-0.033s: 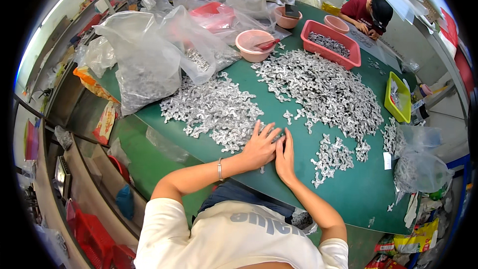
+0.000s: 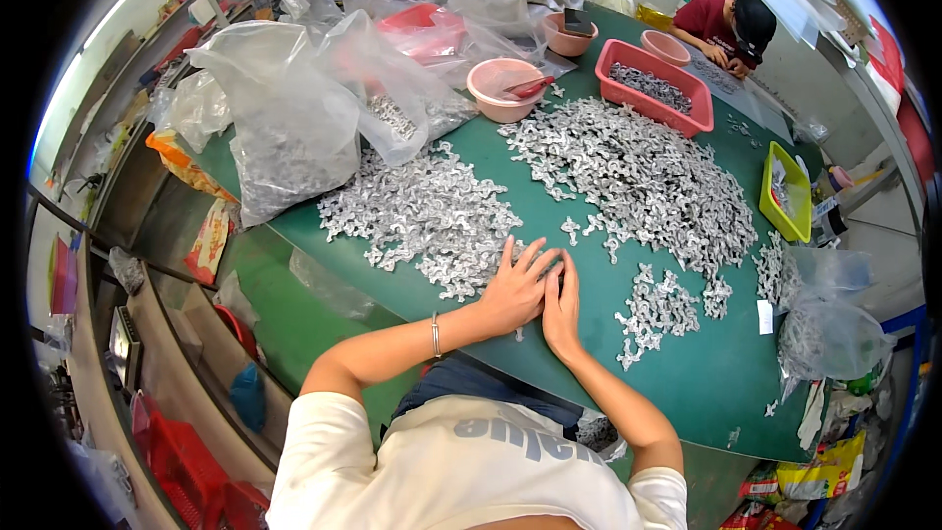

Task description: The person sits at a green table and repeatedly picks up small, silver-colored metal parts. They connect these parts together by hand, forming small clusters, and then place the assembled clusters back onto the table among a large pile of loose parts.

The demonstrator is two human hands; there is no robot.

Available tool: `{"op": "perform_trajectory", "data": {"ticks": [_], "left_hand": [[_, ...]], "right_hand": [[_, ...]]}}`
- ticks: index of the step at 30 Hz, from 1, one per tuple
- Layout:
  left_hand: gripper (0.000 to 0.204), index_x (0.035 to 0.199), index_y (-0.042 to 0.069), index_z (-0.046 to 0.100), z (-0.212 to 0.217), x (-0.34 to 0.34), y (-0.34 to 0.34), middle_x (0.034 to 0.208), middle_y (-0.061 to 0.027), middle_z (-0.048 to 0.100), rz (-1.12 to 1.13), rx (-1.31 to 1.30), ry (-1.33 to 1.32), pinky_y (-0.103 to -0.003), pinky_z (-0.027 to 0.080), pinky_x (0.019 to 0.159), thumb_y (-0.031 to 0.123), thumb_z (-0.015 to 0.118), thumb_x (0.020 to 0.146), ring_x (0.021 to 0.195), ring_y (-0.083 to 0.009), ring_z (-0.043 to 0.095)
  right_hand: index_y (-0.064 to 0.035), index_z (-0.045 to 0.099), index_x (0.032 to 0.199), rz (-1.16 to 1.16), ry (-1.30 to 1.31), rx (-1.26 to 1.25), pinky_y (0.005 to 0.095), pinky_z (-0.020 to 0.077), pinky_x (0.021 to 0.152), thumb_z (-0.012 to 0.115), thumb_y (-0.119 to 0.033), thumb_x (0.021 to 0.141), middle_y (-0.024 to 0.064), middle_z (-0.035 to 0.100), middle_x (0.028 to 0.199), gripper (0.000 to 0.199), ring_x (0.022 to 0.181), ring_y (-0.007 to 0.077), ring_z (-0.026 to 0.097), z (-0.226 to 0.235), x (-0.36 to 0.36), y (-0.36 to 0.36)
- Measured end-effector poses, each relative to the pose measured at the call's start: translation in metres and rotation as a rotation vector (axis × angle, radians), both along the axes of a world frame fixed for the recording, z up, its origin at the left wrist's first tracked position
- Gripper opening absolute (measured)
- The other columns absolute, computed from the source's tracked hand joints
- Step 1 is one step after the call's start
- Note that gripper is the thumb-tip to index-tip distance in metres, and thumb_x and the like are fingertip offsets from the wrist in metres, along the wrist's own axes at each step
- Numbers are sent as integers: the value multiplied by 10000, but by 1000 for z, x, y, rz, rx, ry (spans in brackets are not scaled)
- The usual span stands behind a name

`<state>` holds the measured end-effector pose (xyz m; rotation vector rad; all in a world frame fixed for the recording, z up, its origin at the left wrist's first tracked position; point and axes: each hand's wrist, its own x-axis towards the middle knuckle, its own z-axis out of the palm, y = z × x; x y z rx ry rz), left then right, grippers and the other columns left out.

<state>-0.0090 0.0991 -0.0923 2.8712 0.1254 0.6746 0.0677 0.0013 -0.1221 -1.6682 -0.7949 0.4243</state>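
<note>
Both my hands meet over the green table near its front edge. My left hand has its fingers stretched and somewhat apart, at the near right edge of a heap of small, silver-grey lobed metal parts. Its fingertips reach across to my right hand, whose fingers are straight and close together. No part shows in either hand, though the space between the palms is hidden. To the right lies a smaller cluster of the same parts, and beyond it a large heap.
Plastic bags of parts stand at the left. A pink bowl with a red-handled tool, a red basket and a yellow-green basket hold the far side. Another person works at the far right. A clear bag sits at right.
</note>
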Motion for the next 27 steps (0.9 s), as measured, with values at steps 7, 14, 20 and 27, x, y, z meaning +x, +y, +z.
{"op": "perform_trajectory", "data": {"ticks": [7,14,20,27], "left_hand": [[787,1321,55,277,3,-49,-9,1374,-206,162,262,-269,26,-656,136,946,181,695,666,1275,-436,115],[836,1326,26,260,-8,-69,-23,1389,-241,133,262,-281,183,-653,152,944,362,685,690,1278,-450,112],[805,1344,29,224,-23,-59,-6,1395,-231,143,370,-185,161,-642,147,954,328,648,728,1294,-410,129],[754,1341,28,234,-19,-45,1,1396,-227,149,431,-199,130,-626,146,964,266,633,747,1295,-389,150]], "right_hand": [[-29,422,1217,-165,-283,-61,458,91,1048,363,-220,902,123,438,1243,374,1213,261,332,-5,-18,37],[-31,475,1143,-159,-345,-50,463,137,1035,391,-217,895,134,492,1163,321,1153,273,393,-4,-12,66],[-16,487,1114,-125,-355,-8,472,182,1017,405,-215,891,155,519,1105,310,1076,311,448,-5,-3,91],[-5,494,1107,-68,-404,45,479,209,996,399,-223,893,160,530,1089,320,1058,321,461,-11,14,111]]}}
